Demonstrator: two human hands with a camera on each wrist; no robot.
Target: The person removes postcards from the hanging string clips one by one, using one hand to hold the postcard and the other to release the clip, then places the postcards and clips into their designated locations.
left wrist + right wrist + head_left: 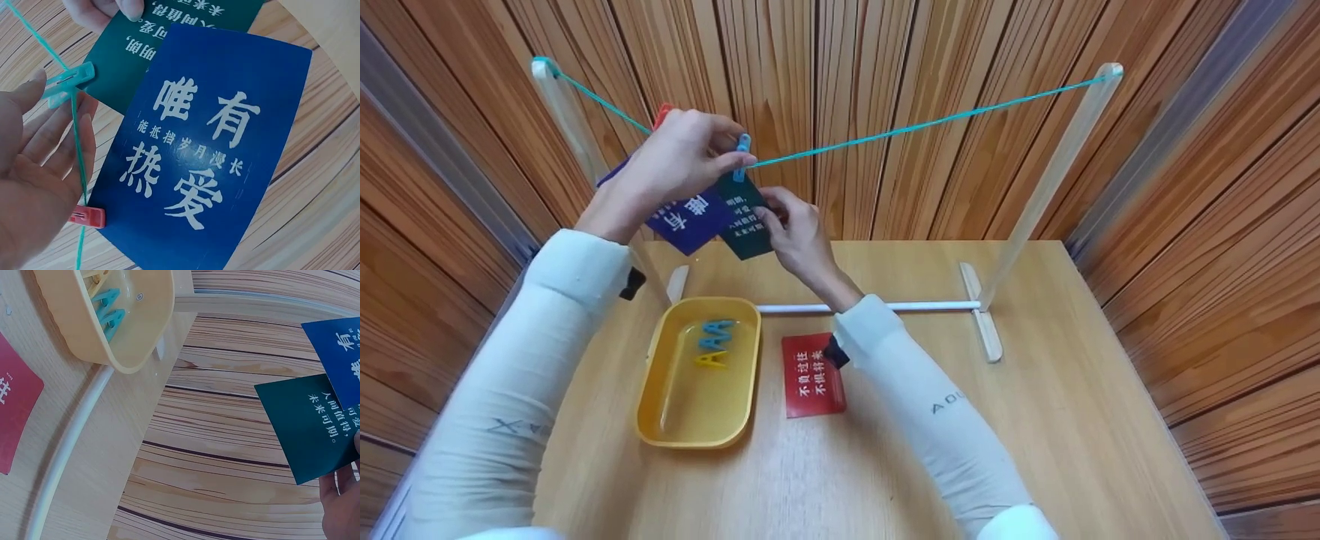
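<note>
My left hand pinches a light blue clothespin between thumb and fingers at the teal string. The clothespin sits at the top edge of a dark green card with white lettering. Thumb and fingers of my right hand hold that card by its right edge. A blue card hangs beside it, partly overlapping it, fixed to the string by a red clothespin. In the head view my left hand hides part of the blue card.
Two wooden posts, left and right, carry the string, joined low by a white bar. On the table a yellow tray holds two blue clothespins and a yellow one. A red card lies right of it.
</note>
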